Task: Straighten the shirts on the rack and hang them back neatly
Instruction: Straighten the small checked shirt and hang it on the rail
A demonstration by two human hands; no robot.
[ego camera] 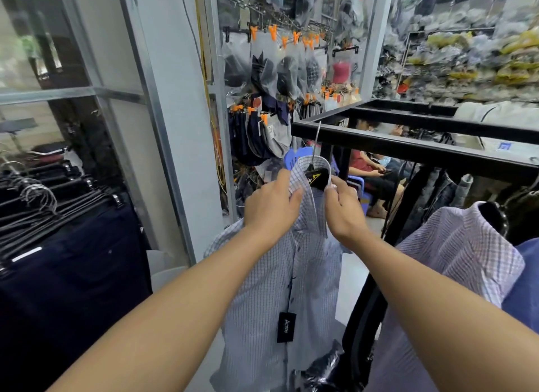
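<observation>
At the rack's near corner, your left hand [271, 208] grips the left side of the checked shirt's [262, 280] collar [303, 162], and your right hand [344, 210] pinches the right side. The shirt hangs on a hanger [316, 178] whose wire hook [316, 142] reaches up to the black rail [408, 149], close to its end. A second shirt [455, 254] hangs just beside your right arm and crowds that side. To your left, dark trousers [73, 260] fill another rack beyond a grey metal post [175, 158]. Behind the rail sits a person [367, 165]. Pale floor shows between the shirt and the rack's upright.
</observation>
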